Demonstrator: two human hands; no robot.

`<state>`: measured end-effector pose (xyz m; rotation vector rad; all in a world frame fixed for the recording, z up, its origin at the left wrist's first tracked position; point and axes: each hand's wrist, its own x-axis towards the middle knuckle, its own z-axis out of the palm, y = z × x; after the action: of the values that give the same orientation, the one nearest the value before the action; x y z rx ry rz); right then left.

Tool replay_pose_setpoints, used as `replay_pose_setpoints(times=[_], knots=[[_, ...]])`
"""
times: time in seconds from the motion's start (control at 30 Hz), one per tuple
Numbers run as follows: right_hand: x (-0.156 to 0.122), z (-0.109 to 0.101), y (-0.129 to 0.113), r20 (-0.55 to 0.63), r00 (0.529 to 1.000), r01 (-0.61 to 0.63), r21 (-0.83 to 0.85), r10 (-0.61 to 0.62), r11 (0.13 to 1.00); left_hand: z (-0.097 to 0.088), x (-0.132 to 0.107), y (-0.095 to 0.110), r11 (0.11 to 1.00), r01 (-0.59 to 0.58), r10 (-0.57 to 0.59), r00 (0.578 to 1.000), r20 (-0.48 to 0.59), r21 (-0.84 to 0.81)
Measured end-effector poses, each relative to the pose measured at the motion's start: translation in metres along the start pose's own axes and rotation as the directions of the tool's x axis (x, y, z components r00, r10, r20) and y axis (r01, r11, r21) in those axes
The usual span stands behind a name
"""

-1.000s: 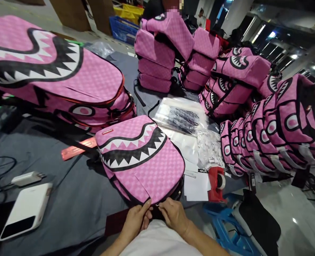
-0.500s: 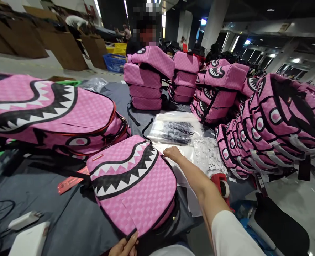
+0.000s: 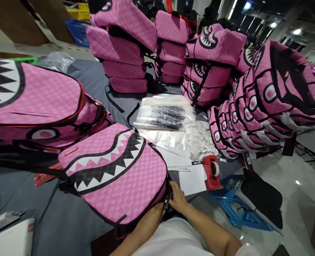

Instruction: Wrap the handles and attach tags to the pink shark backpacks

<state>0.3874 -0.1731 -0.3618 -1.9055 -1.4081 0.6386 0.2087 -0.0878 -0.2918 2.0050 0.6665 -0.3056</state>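
A pink checkered backpack [image 3: 136, 177] with a black-and-white shark-mouth print lies on the dark grey cloth in front of me. At its near right side, my left hand [image 3: 152, 215] is closed on the edge beside the zipper. My right hand [image 3: 177, 197] grips the same side just to the right, its fingers curled over the rim by a small metal zipper pull [image 3: 166, 201]. Some fingertips of both hands are hidden against the bag. A second pink backpack [image 3: 53, 96] lies to the left, with a red tag [image 3: 46, 175] between the two.
Stacked pink backpacks [image 3: 125, 53] stand at the back, and more [image 3: 264, 96] pile up on the right. Clear plastic bags [image 3: 162, 117], a bag of small white pieces [image 3: 200, 138] and a red tape dispenser [image 3: 212, 174] lie right of centre. A blue stool [image 3: 242, 213] stands beyond the edge.
My right hand has come from the backpack's far right edge to its near right side. My left hand has moved right from the bottom edge to beside it. The view has tilted down.
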Motion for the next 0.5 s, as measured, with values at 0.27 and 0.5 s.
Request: replay_pose_setpoints(times=[0.27, 0.5], knots=[[0.037, -0.007, -0.015, -0.229, 0.973, 0.024, 0.172, 0.017, 0.985, -0.005, 0.012, 0.022, 1.0, 0.021, -0.021, 0.989, -0.146, 0.0], [0.042, -0.063, -0.069, -0.101, 0.973, 0.226, 0.239, -0.208, 0.944, -0.046, -0.03, 0.049, 0.975, -0.009, -0.074, 0.931, -0.358, -0.223]])
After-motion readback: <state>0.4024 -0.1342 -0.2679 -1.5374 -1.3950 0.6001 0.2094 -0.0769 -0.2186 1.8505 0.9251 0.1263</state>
